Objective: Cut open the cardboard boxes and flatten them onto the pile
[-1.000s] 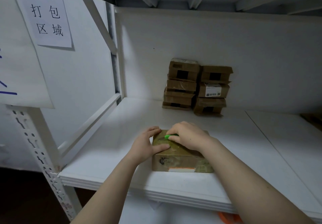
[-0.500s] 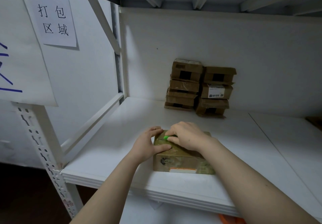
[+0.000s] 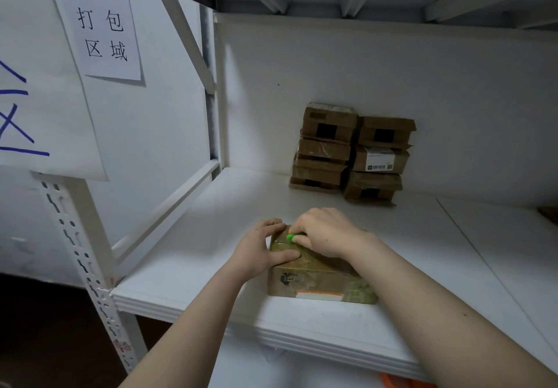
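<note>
A small taped cardboard box lies near the front edge of the white shelf. My left hand grips its left end, fingers over the far corner and thumb on the top face. My right hand rests on the box top and holds a green-handled cutter; only the green tip shows at the fingertips, near the box's top left edge. Its blade is hidden. A stack of several cardboard boxes stands against the back wall.
The shelf's back wall and left frame post enclose the space. Paper signs hang on the left. A shelf seam runs to the right of the box. Something orange shows below the shelf front.
The green cutter tip in my right hand has slid left along the box top toward my left hand's fingers. My left hand holds the box as before.
</note>
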